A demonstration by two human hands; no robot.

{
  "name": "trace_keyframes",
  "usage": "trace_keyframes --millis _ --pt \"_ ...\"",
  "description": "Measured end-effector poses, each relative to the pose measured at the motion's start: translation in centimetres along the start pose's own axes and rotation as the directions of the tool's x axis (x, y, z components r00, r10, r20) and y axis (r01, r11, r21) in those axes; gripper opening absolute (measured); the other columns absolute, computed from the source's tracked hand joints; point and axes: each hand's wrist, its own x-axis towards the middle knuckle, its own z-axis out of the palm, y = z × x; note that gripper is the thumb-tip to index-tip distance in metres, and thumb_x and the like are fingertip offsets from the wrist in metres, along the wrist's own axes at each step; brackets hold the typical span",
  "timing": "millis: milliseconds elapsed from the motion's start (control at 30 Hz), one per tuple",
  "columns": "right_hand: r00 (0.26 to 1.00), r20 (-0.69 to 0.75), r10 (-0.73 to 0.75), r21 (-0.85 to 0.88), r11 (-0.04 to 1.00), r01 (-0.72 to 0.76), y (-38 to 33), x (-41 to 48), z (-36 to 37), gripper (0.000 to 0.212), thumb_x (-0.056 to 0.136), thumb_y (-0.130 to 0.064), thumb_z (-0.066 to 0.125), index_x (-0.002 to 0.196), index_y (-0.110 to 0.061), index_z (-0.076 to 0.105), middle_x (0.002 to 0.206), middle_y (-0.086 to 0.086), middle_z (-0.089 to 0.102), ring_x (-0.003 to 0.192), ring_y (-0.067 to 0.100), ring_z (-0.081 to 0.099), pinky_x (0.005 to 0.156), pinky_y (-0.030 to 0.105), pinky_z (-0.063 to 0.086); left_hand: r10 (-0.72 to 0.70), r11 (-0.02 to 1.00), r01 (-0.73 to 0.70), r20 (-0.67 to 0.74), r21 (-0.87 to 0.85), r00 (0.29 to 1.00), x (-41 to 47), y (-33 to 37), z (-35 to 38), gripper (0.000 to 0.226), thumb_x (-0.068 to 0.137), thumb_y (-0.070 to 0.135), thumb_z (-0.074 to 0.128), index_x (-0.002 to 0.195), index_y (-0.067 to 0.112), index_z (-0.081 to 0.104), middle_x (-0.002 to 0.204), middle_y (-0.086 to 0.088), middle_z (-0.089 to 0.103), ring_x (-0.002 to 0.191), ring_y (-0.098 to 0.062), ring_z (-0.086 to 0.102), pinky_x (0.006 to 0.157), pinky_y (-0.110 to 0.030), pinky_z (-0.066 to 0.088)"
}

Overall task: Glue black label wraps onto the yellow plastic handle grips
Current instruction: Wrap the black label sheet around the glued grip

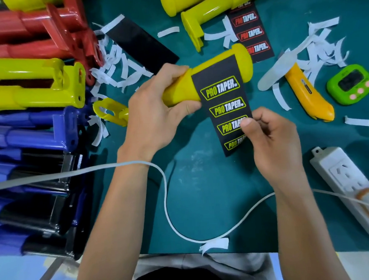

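My left hand (156, 111) grips a yellow plastic handle grip (237, 62) around its narrow end, holding it tilted above the green mat (203, 192). A black label wrap (224, 101) with yellow and white PRO TAPER logos lies across the grip's thick part and hangs down toward me. My right hand (271, 139) pinches the label's lower right edge between thumb and fingers. Another black label with red logos (250, 31) lies on the mat behind, partly under a second yellow grip (211, 12).
Red (34, 30), yellow (31, 83) and blue (29, 131) grips are piled at the left. White backing strips (115, 64) litter the mat. A yellow utility knife (307, 95), green timer (350, 84), white power strip (348, 182) and white cable (167, 205) lie nearby.
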Motion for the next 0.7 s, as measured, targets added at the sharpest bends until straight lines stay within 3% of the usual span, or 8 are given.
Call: trace_keyframes --millis 67,167,267,433,533,600,700 --pt "0.999 -0.009 -0.033 0.040 0.999 0.034 -0.2 0.1 0.0 0.030 0.103 -0.032 0.056 0.076 -0.020 0.055 0.057 -0.015 0.050 0.055 0.003 0.036 0.052 0.016 0.026 -0.001 0.998 0.002 0.012 -0.064 1.000 -0.2 0.3 -0.2 0.051 0.079 0.046 0.084 0.123 0.032 0.061 0.113 0.014 0.072 0.109 -0.017 0.066 0.095 -0.050 0.052" --pt "0.997 -0.047 -0.062 0.075 0.995 0.065 -0.3 0.4 -0.3 0.029 0.103 -0.035 0.055 0.080 -0.017 0.057 0.066 -0.007 0.058 0.060 0.004 0.042 0.054 0.023 0.031 0.006 0.990 0.003 0.063 -0.139 0.998 -0.3 0.9 -0.5 0.047 0.082 0.048 0.084 0.121 0.033 0.061 0.113 0.016 0.073 0.107 -0.016 0.068 0.092 -0.046 0.054" --pt "0.992 -0.068 -0.106 0.088 0.990 0.112 -0.7 0.6 -0.7 0.026 0.104 -0.032 0.054 0.079 -0.024 0.056 0.065 -0.020 0.059 0.060 0.000 0.046 0.055 0.014 0.032 -0.004 0.975 0.036 0.143 -0.219 0.990 -0.4 1.5 -0.9 0.043 0.083 0.048 0.083 0.118 0.031 0.063 0.110 0.013 0.075 0.101 -0.021 0.070 0.085 -0.044 0.056" --pt "0.980 -0.074 -0.186 0.174 0.965 0.196 -1.6 1.3 -1.3 0.028 0.106 -0.014 0.055 0.083 -0.029 0.054 0.065 -0.027 0.057 0.058 -0.006 0.048 0.056 0.006 0.032 -0.067 0.902 0.194 0.320 -0.386 0.945 -0.5 2.5 -1.2 0.041 0.081 0.039 0.077 0.115 0.020 0.063 0.091 -0.001 0.075 0.074 -0.010 0.061 0.066 -0.021 0.045" --pt "0.963 -0.088 -0.255 0.189 0.945 0.268 -2.5 1.7 -1.3 0.033 0.106 -0.006 0.054 0.083 -0.030 0.049 0.064 -0.031 0.053 0.057 -0.008 0.045 0.056 0.005 0.031 -0.047 0.858 0.254 0.424 -0.446 0.905 -0.7 3.1 -1.3 0.059 0.082 0.055 0.078 0.117 0.011 0.063 0.085 -0.004 0.070 0.069 -0.016 0.058 0.063 -0.027 0.045" --pt "0.945 -0.111 -0.309 0.216 0.920 0.326 -2.9 2.0 -1.4 0.036 0.105 -0.003 0.053 0.086 -0.032 0.048 0.065 -0.033 0.051 0.058 -0.009 0.043 0.057 0.005 0.030 -0.011 0.837 0.276 0.490 -0.472 0.872 -0.8 3.4 -1.1 0.072 0.085 0.066 0.064 0.117 0.001 0.062 0.089 -0.010 0.070 0.072 -0.022 0.065 0.069 -0.032 0.052" --pt "0.925 -0.165 -0.343 0.282 0.882 0.377 -3.4 2.2 -1.6 0.033 0.103 -0.005 0.055 0.086 -0.033 0.048 0.064 -0.032 0.047 0.058 -0.008 0.038 0.058 0.007 0.029 0.046 0.782 0.334 0.584 -0.525 0.810 -1.1 4.0 -0.7 0.062 0.098 0.057 0.048 0.109 -0.002 0.063 0.086 -0.014 0.067 0.067 -0.025 0.064 0.069 -0.033 0.053"
